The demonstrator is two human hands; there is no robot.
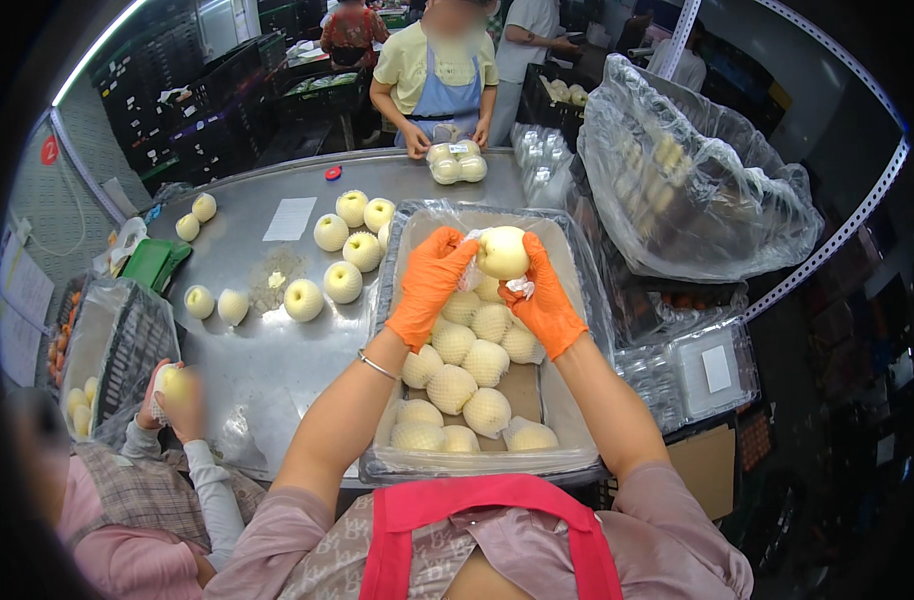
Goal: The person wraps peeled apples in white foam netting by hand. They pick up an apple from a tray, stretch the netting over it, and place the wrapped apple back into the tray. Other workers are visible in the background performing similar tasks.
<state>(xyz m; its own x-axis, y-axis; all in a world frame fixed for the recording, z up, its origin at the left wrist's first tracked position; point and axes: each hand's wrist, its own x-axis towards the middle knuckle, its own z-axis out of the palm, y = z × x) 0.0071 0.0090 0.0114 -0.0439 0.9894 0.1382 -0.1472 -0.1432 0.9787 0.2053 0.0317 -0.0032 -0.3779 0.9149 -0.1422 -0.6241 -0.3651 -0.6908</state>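
Both my hands wear orange gloves and meet over a lined crate [590, 330] of pale yellow fruit in foam nets. A bare pale yellow fruit [503, 253], apple or pear, is between them. My right hand [545, 300] holds its right side and underside, with a crumpled white wad [520, 286] at the fingers. My left hand [436, 285] pinches thin whitish wrapping [470, 262] at the fruit's left side. Below lie several netted fruits [451, 388] on brown cardboard [513, 390] in the crate.
Netted fruits [303, 300], a paper sheet [290, 219] and a red-blue tape roll [332, 173] lie on the metal table [224, 375]. A co-worker across handles a clear fruit pack [457, 163]; another at lower left holds a fruit [173, 384]. Clear plastic trays [708, 371] stand right.
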